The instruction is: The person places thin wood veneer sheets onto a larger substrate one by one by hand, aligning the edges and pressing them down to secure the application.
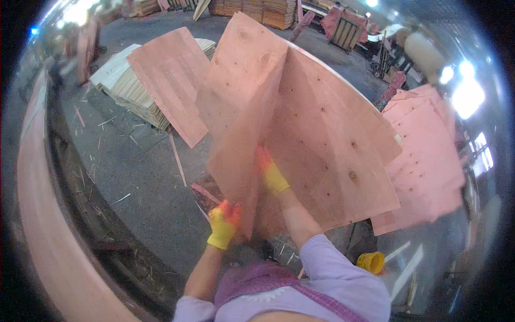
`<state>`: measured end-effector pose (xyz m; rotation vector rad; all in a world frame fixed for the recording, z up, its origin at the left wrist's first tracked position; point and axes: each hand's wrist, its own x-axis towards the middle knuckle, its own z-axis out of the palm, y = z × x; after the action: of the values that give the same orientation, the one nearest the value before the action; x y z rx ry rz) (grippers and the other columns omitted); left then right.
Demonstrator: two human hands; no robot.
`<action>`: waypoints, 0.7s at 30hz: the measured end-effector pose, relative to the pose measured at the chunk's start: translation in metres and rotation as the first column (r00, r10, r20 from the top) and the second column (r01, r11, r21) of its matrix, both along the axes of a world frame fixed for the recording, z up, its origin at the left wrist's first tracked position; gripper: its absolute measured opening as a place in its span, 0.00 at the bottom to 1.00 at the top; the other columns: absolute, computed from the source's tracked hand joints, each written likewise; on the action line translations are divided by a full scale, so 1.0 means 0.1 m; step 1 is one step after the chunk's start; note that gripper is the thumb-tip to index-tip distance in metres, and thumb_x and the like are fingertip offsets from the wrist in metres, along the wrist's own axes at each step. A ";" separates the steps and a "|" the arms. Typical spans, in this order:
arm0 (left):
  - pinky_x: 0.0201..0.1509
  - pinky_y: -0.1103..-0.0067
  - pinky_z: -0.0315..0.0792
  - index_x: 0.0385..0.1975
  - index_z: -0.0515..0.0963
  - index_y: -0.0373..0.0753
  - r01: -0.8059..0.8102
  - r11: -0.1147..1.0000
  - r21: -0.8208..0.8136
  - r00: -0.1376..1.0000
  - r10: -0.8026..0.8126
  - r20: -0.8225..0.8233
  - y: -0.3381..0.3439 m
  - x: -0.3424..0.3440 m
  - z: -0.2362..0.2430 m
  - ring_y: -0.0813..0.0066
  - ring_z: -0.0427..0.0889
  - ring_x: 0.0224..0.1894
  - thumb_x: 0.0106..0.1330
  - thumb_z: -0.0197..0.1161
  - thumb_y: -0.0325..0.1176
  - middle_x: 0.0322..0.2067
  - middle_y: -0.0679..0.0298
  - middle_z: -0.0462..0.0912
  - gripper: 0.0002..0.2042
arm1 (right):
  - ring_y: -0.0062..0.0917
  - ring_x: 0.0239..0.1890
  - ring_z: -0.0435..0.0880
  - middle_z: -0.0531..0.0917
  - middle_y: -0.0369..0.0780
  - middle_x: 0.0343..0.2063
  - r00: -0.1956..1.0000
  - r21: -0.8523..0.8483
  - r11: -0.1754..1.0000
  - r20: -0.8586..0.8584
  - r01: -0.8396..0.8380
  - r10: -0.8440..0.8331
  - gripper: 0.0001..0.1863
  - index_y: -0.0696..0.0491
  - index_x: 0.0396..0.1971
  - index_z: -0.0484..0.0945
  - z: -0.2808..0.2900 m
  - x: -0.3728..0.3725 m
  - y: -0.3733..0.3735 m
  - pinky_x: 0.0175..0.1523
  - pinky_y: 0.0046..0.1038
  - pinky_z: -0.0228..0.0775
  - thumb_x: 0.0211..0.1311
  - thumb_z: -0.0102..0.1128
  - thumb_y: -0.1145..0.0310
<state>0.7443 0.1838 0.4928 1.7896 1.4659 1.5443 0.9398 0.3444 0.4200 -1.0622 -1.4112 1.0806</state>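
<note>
A thin, pinkish wood veneer sheet (241, 102) stands lifted and bent in front of me, blurred along its near part. My left hand (224, 220), in a yellow glove with orange fingers, is closed on the sheet's near left edge. In a matching glove, my right hand (272, 172) reaches up to the crease between this sheet and a broad veneer sheet (332, 145) on the right. The right fingers are blurred and partly covered, so their grip does not show. Knots dot the broad sheet.
A pale veneer stack (134, 91) sits at the far left, a pink sheet (171, 80) leaning over it. More pink sheets (418, 161) are piled at right. A yellow bucket (371, 262) stands near my right arm. A long board (40, 188) edges the left. Wood scraps litter the floor.
</note>
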 end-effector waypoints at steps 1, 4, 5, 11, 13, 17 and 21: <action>0.17 0.74 0.62 0.22 0.75 0.38 -0.016 1.000 0.004 0.999 0.017 -0.048 -0.03 -0.15 -0.13 0.63 0.73 0.14 0.49 0.64 0.27 0.14 0.60 0.75 0.05 | 0.16 0.18 0.67 0.71 0.32 0.18 0.999 -0.004 1.000 0.043 -0.020 0.020 0.40 0.55 0.63 0.45 -0.04 -0.11 -0.04 0.23 0.21 0.61 0.60 0.50 0.49; 0.16 0.74 0.61 0.17 0.72 0.39 -0.012 1.000 -0.014 0.969 0.015 0.248 -0.21 -0.31 -0.25 0.65 0.70 0.12 0.49 0.65 0.28 0.12 0.60 0.73 0.07 | 0.15 0.19 0.67 0.73 0.32 0.21 0.971 -0.158 0.987 -0.239 -0.039 0.001 0.41 0.52 0.64 0.41 0.25 -0.59 -0.36 0.25 0.19 0.60 0.60 0.51 0.50; 0.16 0.74 0.61 0.17 0.72 0.39 -0.003 1.000 -0.016 0.969 0.007 0.248 -0.26 -0.37 -0.26 0.65 0.70 0.12 0.49 0.65 0.28 0.12 0.60 0.73 0.07 | 0.15 0.19 0.67 0.73 0.32 0.21 0.971 -0.160 0.987 -0.238 -0.031 -0.008 0.41 0.52 0.64 0.41 0.23 -0.64 -0.34 0.25 0.19 0.60 0.60 0.51 0.50; 0.18 0.79 0.62 0.17 0.72 0.35 -0.142 0.978 -0.150 0.978 0.162 0.129 -0.77 -0.80 -0.51 0.79 0.68 0.14 0.53 0.64 0.28 0.12 0.65 0.73 0.08 | 0.12 0.19 0.65 0.74 0.32 0.30 0.924 -0.253 0.965 -0.380 -0.068 -0.035 0.41 0.41 0.65 0.41 0.15 -1.20 -0.61 0.22 0.19 0.58 0.58 0.57 0.61; 0.20 0.79 0.63 0.19 0.73 0.35 -0.181 0.920 -0.347 0.924 0.281 0.261 -1.05 -0.93 -0.57 0.80 0.69 0.16 0.52 0.65 0.28 0.15 0.66 0.75 0.07 | 0.12 0.18 0.65 0.74 0.32 0.30 0.933 -0.279 0.956 -0.359 -0.095 -0.012 0.40 0.41 0.65 0.42 0.17 -1.45 -0.83 0.20 0.18 0.57 0.58 0.57 0.61; 0.35 0.78 0.69 0.38 0.70 0.34 -0.127 0.919 -0.374 0.747 0.337 0.573 -1.22 -0.72 -0.46 0.76 0.73 0.34 0.53 0.65 0.26 0.34 0.62 0.75 0.14 | 0.13 0.14 0.63 0.76 0.31 0.24 0.942 -0.340 0.939 -0.329 -0.048 -0.071 0.38 0.45 0.63 0.47 0.30 -1.80 -1.05 0.17 0.19 0.56 0.56 0.59 0.60; 0.48 0.74 0.70 0.49 0.65 0.33 -0.050 0.962 -0.268 0.526 0.253 0.812 -1.17 -0.59 -1.06 0.67 0.72 0.46 0.58 0.57 0.28 0.46 0.57 0.72 0.19 | 0.13 0.16 0.66 0.77 0.32 0.29 0.814 -0.467 0.823 -0.581 -0.324 -0.009 0.34 0.48 0.62 0.51 -0.22 -1.65 -0.83 0.18 0.20 0.60 0.58 0.57 0.59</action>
<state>0.6855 0.0669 0.3867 0.5581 1.1942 1.8455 0.7748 0.2617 0.3977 -0.8920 -0.7198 1.8327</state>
